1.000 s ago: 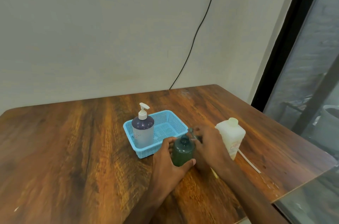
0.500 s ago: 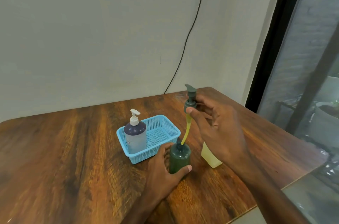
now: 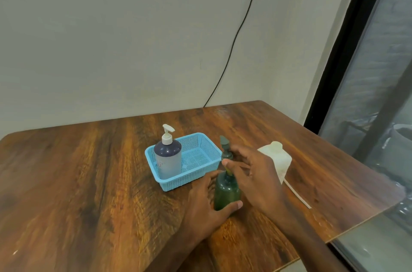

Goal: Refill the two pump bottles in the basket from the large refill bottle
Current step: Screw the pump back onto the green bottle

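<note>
so the green bottle [image 3: 226, 193] stands at 4 o'clock off the basket [image 3: 178, 182]; left hand [image 3: 205, 202] fingers wrap its body, right hand [image 3: 258, 176] fingers pinch the pump [image 3: 227, 153]. Looks like light, slick plastic, so grip low.

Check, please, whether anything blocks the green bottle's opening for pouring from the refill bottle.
Yes. The pump, pinched in the right hand, hangs right over the green bottle with its tube down in the opening. The refill bottle behind that hand also seems capped.
</note>
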The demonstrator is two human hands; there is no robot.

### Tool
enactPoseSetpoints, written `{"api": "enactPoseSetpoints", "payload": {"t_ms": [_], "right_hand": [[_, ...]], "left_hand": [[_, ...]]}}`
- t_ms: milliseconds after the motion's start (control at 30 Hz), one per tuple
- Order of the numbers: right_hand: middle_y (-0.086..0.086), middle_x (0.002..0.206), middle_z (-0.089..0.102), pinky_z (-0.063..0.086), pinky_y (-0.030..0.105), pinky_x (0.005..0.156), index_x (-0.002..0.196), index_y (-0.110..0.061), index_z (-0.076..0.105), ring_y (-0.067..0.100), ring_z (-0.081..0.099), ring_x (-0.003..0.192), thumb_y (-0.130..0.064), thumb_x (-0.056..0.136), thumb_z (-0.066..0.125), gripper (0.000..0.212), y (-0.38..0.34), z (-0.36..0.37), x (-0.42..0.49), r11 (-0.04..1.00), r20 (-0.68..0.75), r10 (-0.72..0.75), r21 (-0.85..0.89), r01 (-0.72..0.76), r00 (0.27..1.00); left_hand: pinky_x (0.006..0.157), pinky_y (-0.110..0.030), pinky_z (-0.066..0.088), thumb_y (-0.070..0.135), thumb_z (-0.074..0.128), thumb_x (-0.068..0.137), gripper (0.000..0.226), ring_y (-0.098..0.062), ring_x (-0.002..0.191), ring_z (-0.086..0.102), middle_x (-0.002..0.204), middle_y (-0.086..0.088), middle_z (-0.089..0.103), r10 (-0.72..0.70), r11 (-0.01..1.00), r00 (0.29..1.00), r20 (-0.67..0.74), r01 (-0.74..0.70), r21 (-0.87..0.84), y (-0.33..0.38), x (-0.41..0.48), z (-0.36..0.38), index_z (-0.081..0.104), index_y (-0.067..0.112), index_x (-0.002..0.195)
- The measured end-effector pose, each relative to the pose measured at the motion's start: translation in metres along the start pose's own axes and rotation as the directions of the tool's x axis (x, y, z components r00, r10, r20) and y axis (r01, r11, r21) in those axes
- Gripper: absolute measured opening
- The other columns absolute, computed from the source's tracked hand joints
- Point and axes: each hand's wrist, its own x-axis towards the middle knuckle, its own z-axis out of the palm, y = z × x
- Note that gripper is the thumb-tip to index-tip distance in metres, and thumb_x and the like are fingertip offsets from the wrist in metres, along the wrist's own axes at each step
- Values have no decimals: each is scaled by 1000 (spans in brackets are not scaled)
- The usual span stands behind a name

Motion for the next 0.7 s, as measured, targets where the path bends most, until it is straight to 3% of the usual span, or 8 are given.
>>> {"api": "enactPoseSetpoints", "payload": {"t_ms": [100, 200, 367, 533, 633, 700], "right_hand": [[-41, 101, 59, 47, 0, 78, 115, -39, 67, -22, 55, 104, -25, 94, 70, 25, 13, -2, -10, 1000, -23, 15, -18, -15, 1000], [-38, 105, 61, 52, 9, 81, 116, -40, 67, -17, 58, 106, -29, 95, 69, 24, 23, -4, -17, 998, -18, 61, -10, -61, 998], [-42, 104, 58, 50, 9, 80, 113, -48, 61, -15, 59, 99, -34, 93, 70, 26, 32, -1, -26, 994, -28, 114, 4, -114, 993], [-38, 109, 56, 46, 9, 83, 121, -44, 62, -15, 57, 98, -38, 89, 74, 34, 33, 4, -27, 990, -67, 142, 14, -141, 988], [-53, 100, 53, 44, 3, 76, 113, -55, 55, -22, 57, 100, -43, 86, 76, 37, 36, 6, -29, 987, -68, 151, 66, -147, 986], [-63, 106, 44, 41, -2, 72, 123, -58, 50, -31, 49, 101, -53, 83, 75, 48, 42, 7, -33, 983, -49, 167, 87, -162, 985]], "left_hand": [[109, -34, 57, 61, 94, 69, 85, -4, 128, 66, 137, 23, 68, 0, 1000, 1000, 12, 0, -2, 1, 0, 4, 57, 36, 141], [108, -33, 58, 57, 95, 69, 82, -3, 128, 66, 135, 26, 68, -16, 1000, 1000, 25, 16, -8, 3, 0, 7, 56, 41, 139], [106, -38, 60, 50, 97, 71, 81, -8, 128, 68, 136, 18, 70, -27, 1000, 999, 43, 28, -11, 2, 1, 9, 58, 34, 141], [113, -37, 54, 65, 88, 73, 90, -2, 135, 60, 145, 22, 62, -22, 998, 996, 90, 16, 67, 6, -1, 5, 50, 37, 150], [119, -37, 48, 69, 80, 82, 87, 2, 142, 52, 153, 28, 53, -12, 995, 981, 195, -7, 97, 10, 0, -6, 39, 46, 155], [122, -40, 43, 66, 72, 90, 75, 5, 145, 47, 156, 31, 49, -14, 997, 975, 221, -2, 75, 11, -2, -16, 37, 52, 156]]}}
